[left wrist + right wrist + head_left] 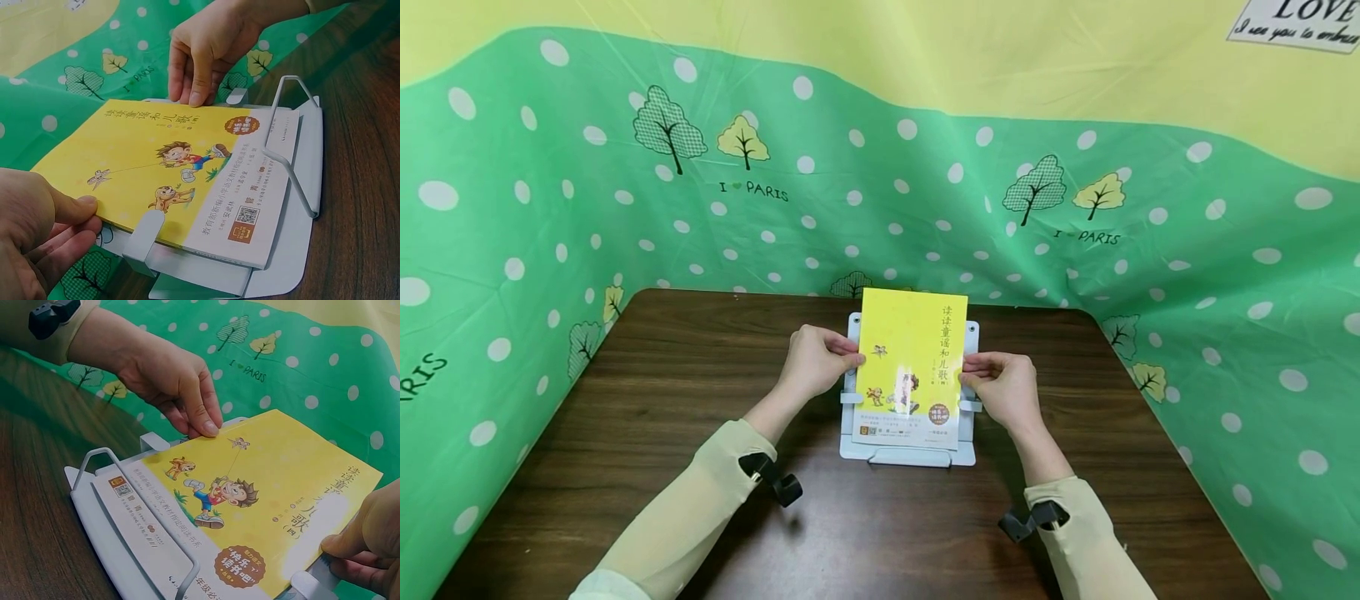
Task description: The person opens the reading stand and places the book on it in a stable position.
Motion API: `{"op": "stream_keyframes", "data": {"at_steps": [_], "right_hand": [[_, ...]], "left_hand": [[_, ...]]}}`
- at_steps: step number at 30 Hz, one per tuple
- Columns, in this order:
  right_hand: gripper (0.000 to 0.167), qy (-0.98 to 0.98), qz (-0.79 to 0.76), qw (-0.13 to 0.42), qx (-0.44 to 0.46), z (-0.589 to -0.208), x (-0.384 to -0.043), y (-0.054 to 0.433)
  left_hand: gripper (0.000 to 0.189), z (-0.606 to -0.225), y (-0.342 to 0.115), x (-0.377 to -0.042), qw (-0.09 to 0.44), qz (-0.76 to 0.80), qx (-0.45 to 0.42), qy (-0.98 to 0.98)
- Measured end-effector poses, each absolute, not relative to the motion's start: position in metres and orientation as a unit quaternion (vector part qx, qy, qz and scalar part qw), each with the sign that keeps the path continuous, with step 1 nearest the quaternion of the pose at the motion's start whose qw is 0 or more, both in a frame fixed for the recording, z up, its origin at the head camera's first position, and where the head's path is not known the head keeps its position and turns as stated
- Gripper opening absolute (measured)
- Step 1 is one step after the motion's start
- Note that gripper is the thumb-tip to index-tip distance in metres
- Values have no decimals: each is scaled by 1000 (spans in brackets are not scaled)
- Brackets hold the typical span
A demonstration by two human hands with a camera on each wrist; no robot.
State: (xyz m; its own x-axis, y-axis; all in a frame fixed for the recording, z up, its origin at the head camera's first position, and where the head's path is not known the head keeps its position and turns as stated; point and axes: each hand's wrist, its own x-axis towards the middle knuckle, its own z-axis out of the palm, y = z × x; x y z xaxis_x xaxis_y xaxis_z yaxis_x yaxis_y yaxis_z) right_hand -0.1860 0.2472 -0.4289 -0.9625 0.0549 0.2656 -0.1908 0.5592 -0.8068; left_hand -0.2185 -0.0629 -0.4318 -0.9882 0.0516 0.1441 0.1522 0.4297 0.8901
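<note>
A yellow children's book (pixel 912 350) with a white lower band leans on a white book stand (pixel 846 446), cover facing out. My left hand (pixel 815 363) pinches the book's left edge between thumb and fingers. On the opposite edge, my right hand (pixel 1004 388) holds the book the same way, thumb on the cover. A side clip (pixel 145 240) of the stand sits at the book's left edge, just below the left thumb. Another clip (pixel 312 587) is beside the right hand. The stand's wire bar (pixel 289 169) crosses in front of the book's lower part.
Under the stand is a dark wood-grain table (pixel 715 367). Green and yellow printed cloth (pixel 880 192) hangs close behind the table and along both sides. Black camera mounts (pixel 769 478) are strapped to both sleeved wrists.
</note>
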Motion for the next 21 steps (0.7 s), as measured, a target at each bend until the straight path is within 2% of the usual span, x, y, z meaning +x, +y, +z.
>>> {"op": "stream_keyframes", "data": {"at_steps": [12, 21], "right_hand": [[21, -876, 460, 146, 28, -429, -187, 247], [12, -861, 458, 219, 5, -428, -185, 246]], "left_hand": [[14, -430, -63, -218, 48, -526, -55, -847], [15, -424, -65, -211, 95, -522, -80, -844]]}}
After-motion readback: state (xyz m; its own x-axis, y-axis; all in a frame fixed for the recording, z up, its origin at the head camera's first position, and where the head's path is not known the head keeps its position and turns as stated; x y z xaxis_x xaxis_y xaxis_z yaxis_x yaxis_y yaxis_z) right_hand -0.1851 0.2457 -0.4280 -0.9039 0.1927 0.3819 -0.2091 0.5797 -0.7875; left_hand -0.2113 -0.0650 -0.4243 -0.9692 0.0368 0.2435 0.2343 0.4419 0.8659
